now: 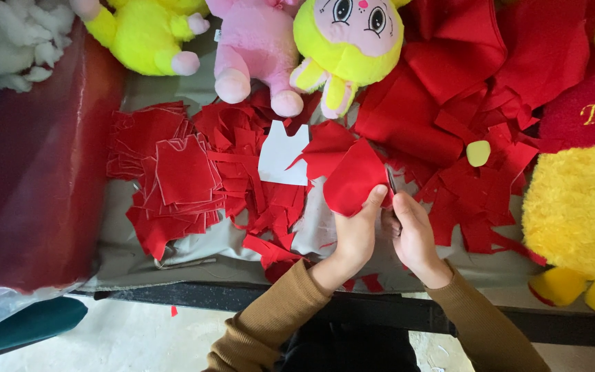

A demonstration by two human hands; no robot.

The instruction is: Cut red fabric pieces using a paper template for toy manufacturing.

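Grey cloth (215, 248) covers the worktable, and it is strewn with red scraps (480, 200) across the middle and right of the frame. At the centre, a red piece (352, 180) is pinched at its lower edge by the left hand (355, 234), thumb on top, so that the cloth is lifted off the table. Scissors (391, 182) are gripped by the right hand (411, 234), fingers clenched round handles that are hidden; only the blades are seen, pointing up the frame and lying against the right edge of the piece. How far the blades are parted cannot be told. For a clean cut, it is judged that the felt should be kept taut near the blades, turned by the holding hand rather than the scissors, and the thumb kept clear of the cutting line. A white template (280, 155) lies just left of the piece, and a stack of cut squares (180, 169) is set at the left centre. Plush toys are lined along the top: a yellow one (142, 31), a pink one (256, 48), and a yellow-hooded doll (349, 41). White stuffing (12, 38) is heaped in the upper left corner.
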